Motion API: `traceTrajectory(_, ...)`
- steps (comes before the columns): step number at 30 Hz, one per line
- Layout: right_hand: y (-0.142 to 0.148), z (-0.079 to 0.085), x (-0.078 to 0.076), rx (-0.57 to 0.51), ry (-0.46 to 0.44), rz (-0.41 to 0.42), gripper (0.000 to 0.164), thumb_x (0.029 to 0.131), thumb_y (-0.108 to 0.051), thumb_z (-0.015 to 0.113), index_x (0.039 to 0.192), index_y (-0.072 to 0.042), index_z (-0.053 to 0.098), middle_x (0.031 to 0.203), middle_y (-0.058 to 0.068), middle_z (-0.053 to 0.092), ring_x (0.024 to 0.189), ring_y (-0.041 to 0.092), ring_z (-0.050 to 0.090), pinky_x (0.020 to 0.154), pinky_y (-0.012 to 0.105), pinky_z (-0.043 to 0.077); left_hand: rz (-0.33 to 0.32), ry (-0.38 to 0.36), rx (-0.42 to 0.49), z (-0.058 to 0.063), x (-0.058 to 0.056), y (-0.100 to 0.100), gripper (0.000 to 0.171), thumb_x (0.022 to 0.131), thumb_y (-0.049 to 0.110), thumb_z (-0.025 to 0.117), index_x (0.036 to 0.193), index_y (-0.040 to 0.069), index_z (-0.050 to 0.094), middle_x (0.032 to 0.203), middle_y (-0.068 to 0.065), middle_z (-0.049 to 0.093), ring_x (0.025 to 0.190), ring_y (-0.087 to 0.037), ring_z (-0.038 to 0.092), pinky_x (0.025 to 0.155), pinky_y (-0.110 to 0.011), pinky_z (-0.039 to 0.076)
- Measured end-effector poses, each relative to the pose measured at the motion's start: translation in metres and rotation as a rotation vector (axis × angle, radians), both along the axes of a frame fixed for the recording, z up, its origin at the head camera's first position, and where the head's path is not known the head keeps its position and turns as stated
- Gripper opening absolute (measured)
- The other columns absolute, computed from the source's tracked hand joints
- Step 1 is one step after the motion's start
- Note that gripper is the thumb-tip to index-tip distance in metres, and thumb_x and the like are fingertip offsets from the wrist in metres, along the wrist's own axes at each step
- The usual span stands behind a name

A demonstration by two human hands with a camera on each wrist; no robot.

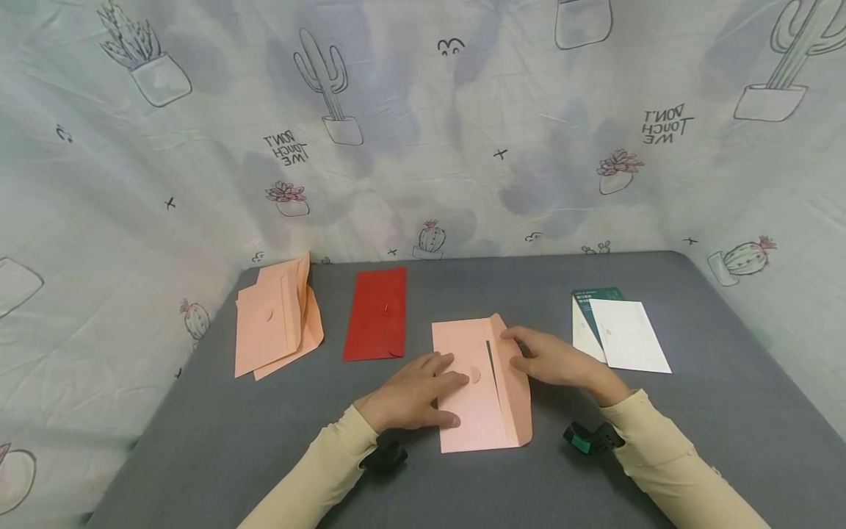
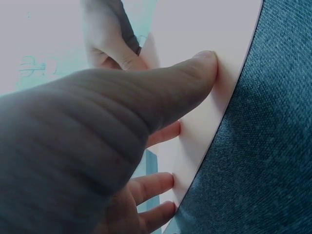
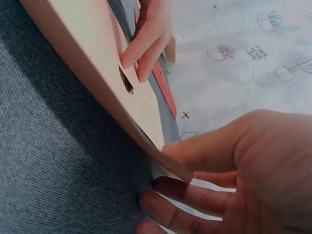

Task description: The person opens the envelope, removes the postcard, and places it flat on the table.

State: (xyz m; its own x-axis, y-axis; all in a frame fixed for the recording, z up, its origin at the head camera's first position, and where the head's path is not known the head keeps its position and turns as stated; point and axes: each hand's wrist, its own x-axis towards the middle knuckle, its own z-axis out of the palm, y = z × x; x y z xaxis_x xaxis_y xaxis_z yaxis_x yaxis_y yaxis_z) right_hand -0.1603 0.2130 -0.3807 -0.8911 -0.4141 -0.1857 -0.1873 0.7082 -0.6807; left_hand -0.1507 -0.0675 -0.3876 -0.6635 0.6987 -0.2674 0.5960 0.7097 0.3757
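A pink envelope (image 1: 476, 430) lies on the grey table in front of me, its flap (image 1: 518, 404) along the right side. Through the slit at the flap's fold shows a dark green strip (image 1: 492, 360). My left hand (image 1: 416, 393) rests on the envelope's left part with fingers and thumb spread. With its thumb above and fingers beneath, my right hand (image 1: 555, 358) pinches the flap near its far corner. The right wrist view shows the flap's edge (image 3: 178, 168) raised off the table between thumb and fingers.
A red envelope (image 1: 374, 316) lies behind my left hand. Several pink envelopes (image 1: 267, 323) are stacked at the far left. Beyond my right hand, a white card (image 1: 631, 334) overlaps a dark green card (image 1: 598, 295). Patterned cloth (image 1: 410, 184) hangs behind the table (image 1: 264, 441).
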Motion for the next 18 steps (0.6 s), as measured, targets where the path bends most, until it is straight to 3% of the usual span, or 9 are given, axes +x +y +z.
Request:
traceTrajectory(8,-0.0017,-0.0023,0.0004,0.080,0.066,0.018,0.046,0.097,-0.007,0.061,0.141,0.002,0.051,0.136,0.028,0.052,0.121,0.039,0.056,0.099,0.056,0.048,-0.004,-0.001,0.011,0.0002,0.0007,-0.0010,0.062,0.092,0.044,0.072,0.147,0.026,0.052,0.164,-0.011,0.033,0.153,-0.033,0.027,0.122,-0.053,0.029)
traceTrajectory(18,-0.0053,-0.0029,0.0028,0.159,0.087,0.006,0.049,0.093,-0.006,0.065,0.142,-0.003,0.054,0.151,0.029,0.038,0.140,0.053,0.036,0.109,0.068,0.035,-0.016,0.022,0.014,0.0011,0.0008,-0.0005,0.062,0.091,0.043,0.073,0.146,0.025,0.053,0.162,-0.012,0.036,0.152,-0.034,0.031,0.121,-0.054,0.031)
